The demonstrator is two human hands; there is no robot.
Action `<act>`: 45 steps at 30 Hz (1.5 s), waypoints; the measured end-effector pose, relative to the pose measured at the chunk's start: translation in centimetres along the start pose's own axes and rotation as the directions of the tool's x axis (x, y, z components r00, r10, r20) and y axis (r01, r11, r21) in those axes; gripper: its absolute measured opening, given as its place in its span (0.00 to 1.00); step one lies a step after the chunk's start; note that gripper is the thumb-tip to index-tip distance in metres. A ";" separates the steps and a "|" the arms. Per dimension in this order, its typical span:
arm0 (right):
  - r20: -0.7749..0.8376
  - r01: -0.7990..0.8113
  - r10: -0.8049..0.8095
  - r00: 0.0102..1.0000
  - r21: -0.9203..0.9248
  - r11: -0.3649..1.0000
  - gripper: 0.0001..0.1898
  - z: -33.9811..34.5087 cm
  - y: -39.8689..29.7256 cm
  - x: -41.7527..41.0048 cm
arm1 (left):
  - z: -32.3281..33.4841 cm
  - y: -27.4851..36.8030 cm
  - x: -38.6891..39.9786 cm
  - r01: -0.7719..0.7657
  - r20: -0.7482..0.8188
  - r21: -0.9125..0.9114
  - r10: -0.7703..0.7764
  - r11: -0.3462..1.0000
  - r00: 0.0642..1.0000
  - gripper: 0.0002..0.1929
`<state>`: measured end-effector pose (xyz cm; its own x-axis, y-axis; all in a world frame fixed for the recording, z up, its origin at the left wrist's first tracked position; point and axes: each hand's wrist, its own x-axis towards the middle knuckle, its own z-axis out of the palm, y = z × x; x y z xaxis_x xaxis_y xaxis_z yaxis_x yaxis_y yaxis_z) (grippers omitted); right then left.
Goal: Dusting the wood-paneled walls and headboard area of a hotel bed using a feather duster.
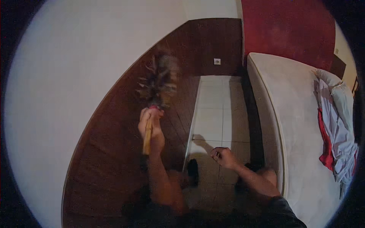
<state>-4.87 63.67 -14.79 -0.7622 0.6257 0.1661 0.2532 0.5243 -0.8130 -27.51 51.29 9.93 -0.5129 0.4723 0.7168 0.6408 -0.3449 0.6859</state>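
Observation:
My left hand (151, 121) is closed round the light wooden handle of a feather duster (158, 82). Its dark feathers are blurred and lie in front of the dark brown wood panelling (114, 136) on the left wall. The butt of the handle points down towards me. My right hand (223, 157) hangs over the tiled floor with its fingers curled; no object shows in it. A shadow of an arm falls on the tiles beside it.
A bare cream mattress (296, 119) on a dark base runs along the right side. White and red cloth (339, 125) lies in a heap on it near a pillow (343, 99). A wall socket (217, 61) sits in the far panelling. Pale floor tiles (211, 119) fill the narrow aisle.

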 end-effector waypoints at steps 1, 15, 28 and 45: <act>0.005 0.006 -0.006 1.000 0.006 1.000 0.10 0.1 0.0 0.1 | -0.1 0.9 0.0 -0.024 -0.058 0.016 0.025 1.000 0.998 0.16; 0.066 0.048 -0.040 0.997 -0.115 0.992 0.08 -1.3 -3.3 -0.3 | -4.6 7.3 -0.8 0.141 -0.002 0.127 -0.142 0.982 0.990 0.16; 0.077 0.017 -0.015 0.997 -0.034 0.999 0.06 0.3 -1.1 0.7 | -6.7 9.0 -2.5 0.079 -0.080 0.115 -0.070 0.990 0.994 0.17; 0.061 0.071 -0.069 0.996 -0.028 0.997 0.10 -0.5 -1.4 -0.2 | -5.2 8.6 -2.0 0.155 0.164 0.330 -0.218 0.931 0.962 0.21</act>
<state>-4.79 63.05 -13.41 -0.8125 0.5520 0.1875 0.2151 0.5829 -0.7836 -23.94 43.13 15.08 -0.5394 0.6631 0.5190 0.7059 0.0200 0.7080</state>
